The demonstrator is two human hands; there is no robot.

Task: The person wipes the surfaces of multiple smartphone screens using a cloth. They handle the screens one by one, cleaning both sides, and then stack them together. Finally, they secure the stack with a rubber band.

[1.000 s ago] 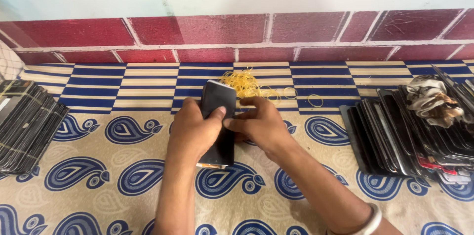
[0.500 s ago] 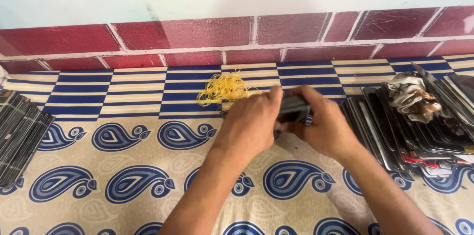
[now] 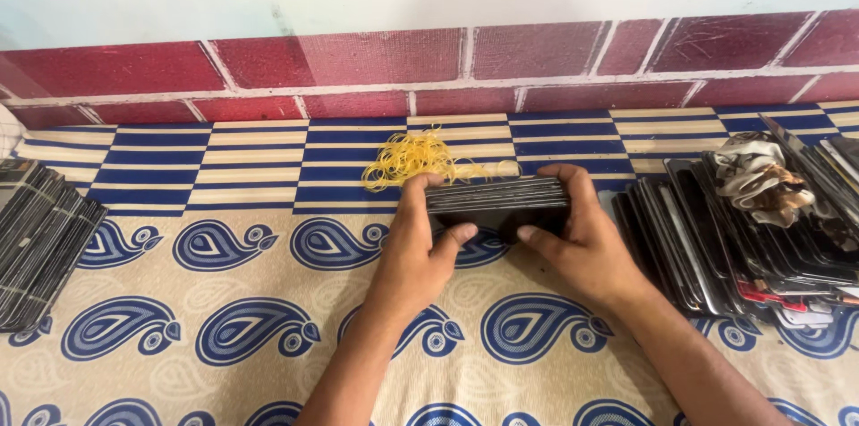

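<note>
A stack of thin dark phone-screen panels [image 3: 497, 198] stands on its long edge on the patterned cloth [image 3: 224, 301], held between both hands. My left hand [image 3: 420, 242] grips its left end, thumb curled under the front. My right hand [image 3: 582, 242] grips its right end, fingers over the top. Just behind the stack lies a heap of yellow rubber bands [image 3: 413, 158].
A large pile of loose dark panels [image 3: 743, 247] fills the right side, with a crumpled rag [image 3: 756, 174] on top. Bundled panels [image 3: 40, 242] lie at the left edge. A red brick-pattern wall [image 3: 358, 68] runs along the back.
The stack, held upright in my left hand a second ago, was carried right and turned sideways; now it stands on its long edge with both hands squaring its ends.
</note>
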